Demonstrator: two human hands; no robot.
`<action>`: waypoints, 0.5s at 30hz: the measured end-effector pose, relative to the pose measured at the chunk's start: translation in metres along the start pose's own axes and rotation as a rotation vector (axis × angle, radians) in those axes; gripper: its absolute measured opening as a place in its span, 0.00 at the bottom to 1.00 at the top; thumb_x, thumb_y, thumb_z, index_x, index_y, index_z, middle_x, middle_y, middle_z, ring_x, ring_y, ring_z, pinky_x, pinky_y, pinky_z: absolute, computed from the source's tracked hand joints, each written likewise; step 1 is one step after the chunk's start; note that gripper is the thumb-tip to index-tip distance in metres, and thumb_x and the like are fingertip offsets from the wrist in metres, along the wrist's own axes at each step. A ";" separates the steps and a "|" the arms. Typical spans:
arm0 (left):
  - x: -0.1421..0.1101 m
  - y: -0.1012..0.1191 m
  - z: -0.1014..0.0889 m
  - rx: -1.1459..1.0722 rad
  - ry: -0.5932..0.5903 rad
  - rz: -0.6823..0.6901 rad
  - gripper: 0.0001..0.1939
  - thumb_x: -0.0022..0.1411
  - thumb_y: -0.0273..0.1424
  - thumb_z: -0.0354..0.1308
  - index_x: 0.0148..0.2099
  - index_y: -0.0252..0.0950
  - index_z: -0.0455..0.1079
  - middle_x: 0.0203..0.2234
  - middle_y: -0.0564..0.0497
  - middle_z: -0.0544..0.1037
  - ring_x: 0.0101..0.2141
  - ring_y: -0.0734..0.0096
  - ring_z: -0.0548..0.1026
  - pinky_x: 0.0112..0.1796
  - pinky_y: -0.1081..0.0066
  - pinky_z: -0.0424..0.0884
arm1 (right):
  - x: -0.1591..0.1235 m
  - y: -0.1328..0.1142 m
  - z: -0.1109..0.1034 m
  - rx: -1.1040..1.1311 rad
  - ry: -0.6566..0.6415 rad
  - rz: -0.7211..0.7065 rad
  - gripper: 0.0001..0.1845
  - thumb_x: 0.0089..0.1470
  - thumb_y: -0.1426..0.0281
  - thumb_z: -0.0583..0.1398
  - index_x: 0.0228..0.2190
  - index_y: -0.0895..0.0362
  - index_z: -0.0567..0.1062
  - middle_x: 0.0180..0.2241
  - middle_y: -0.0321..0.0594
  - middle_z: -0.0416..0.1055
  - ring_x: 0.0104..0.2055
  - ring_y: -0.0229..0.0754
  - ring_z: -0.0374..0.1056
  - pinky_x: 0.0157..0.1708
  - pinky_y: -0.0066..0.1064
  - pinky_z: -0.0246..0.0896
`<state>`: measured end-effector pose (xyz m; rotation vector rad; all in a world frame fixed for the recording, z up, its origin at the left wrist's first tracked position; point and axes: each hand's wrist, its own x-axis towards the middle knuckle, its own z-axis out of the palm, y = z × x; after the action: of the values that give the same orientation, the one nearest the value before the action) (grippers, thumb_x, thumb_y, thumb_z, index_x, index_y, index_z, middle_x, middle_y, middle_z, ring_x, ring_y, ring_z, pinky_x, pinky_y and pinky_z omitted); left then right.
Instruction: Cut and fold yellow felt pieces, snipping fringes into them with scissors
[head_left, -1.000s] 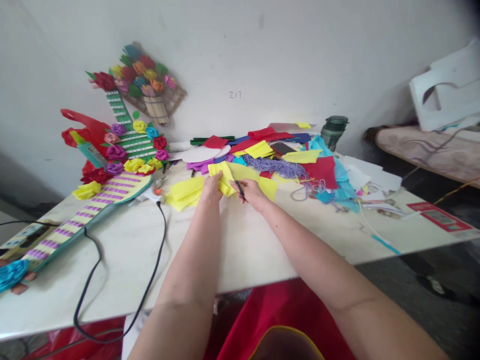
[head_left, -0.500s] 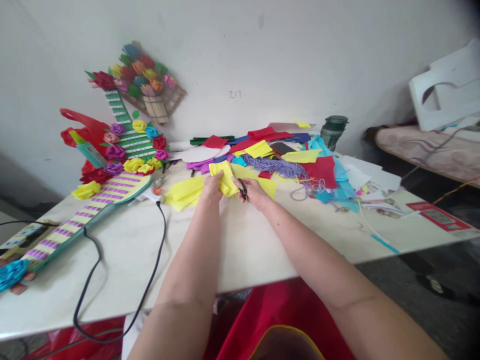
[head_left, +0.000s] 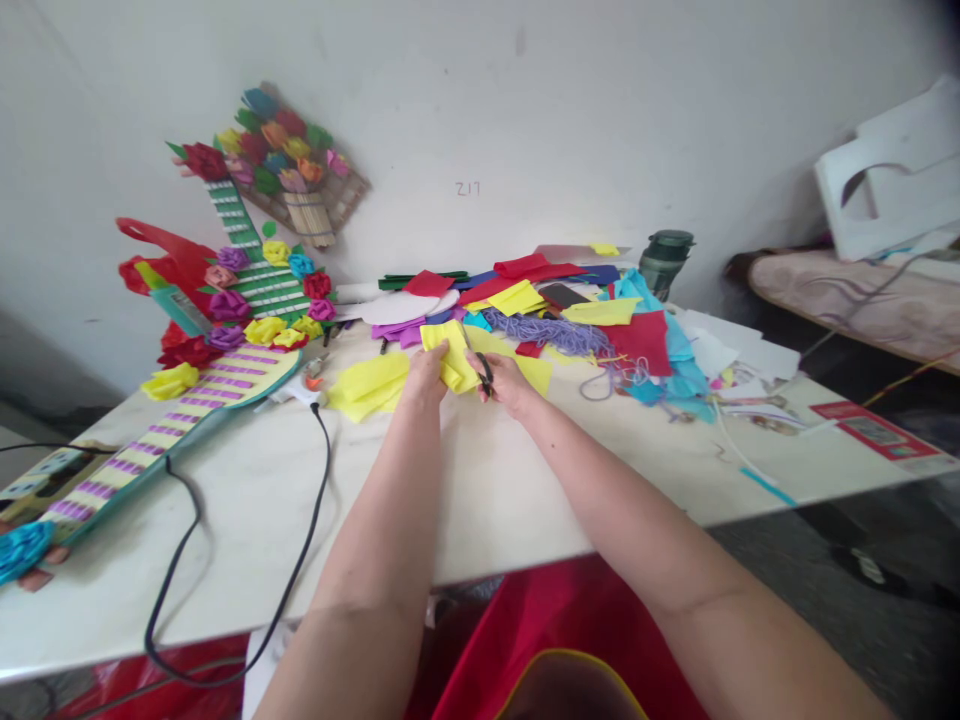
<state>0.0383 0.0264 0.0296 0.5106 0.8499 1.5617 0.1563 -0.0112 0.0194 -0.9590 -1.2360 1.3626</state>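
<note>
Holding scissors at a folded yellow sheet, centre of the frame.
Pinching the sheet in the left hand; closing the right hand round the scissors, near purple yarn.

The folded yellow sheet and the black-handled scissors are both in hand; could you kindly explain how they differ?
The folded bright-yellow sheet is broad, while the black-handled scissors are slim. The sheet looks soft; the scissors look rigid. The left hand grips the sheet, and the right hand holds the scissors. Both are held close together over the white table.
</note>
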 end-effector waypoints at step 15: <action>0.000 0.000 0.000 -0.008 0.022 0.005 0.08 0.56 0.18 0.53 0.38 0.30 0.70 0.25 0.45 0.77 0.32 0.63 0.78 0.39 0.65 0.74 | -0.002 -0.002 0.005 -0.028 0.032 0.056 0.23 0.43 0.53 0.64 0.31 0.57 0.67 0.11 0.27 0.62 0.10 0.29 0.56 0.10 0.18 0.44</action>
<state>0.0382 0.0265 0.0301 0.4911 0.8594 1.5771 0.1524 -0.0142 0.0215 -1.0388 -1.2149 1.3714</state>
